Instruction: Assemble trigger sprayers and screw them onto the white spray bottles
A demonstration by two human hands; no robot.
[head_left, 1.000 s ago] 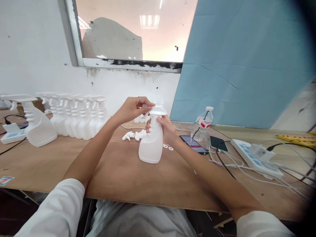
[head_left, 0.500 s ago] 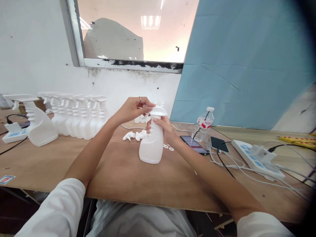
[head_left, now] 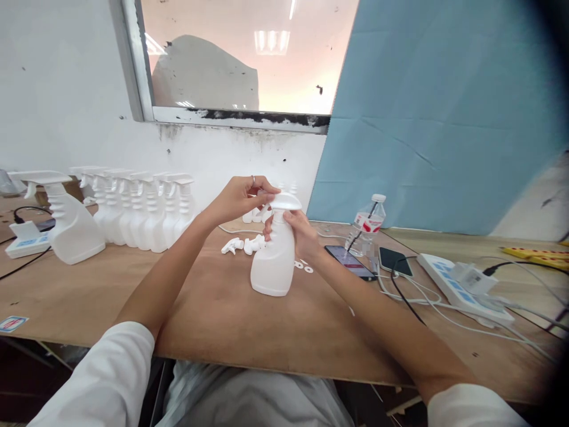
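Note:
A white spray bottle (head_left: 272, 264) stands in front of me on the brown table, its trigger spray head (head_left: 285, 202) seated at the neck. My left hand (head_left: 249, 196), with a ring on one finger, pinches the front of that spray head. Around the bottle's neck just below the head, my right hand (head_left: 299, 228) is closed, thumb toward me. Behind the bottle lie two loose white trigger heads (head_left: 254, 244), partly covered by it. Small white washers (head_left: 308, 269) rest to the right of its base.
A row of white spray bottles (head_left: 153, 216) stands at the left, with one nearer bottle (head_left: 73, 222). To the right are a phone (head_left: 351, 263), a water bottle (head_left: 371, 219), another phone (head_left: 395, 261) and a power strip (head_left: 462, 287) with tangled cables.
My right thumb has shifted slightly to the right on the neck. The left hand still pinches the spray head, and the bottle stays in place.

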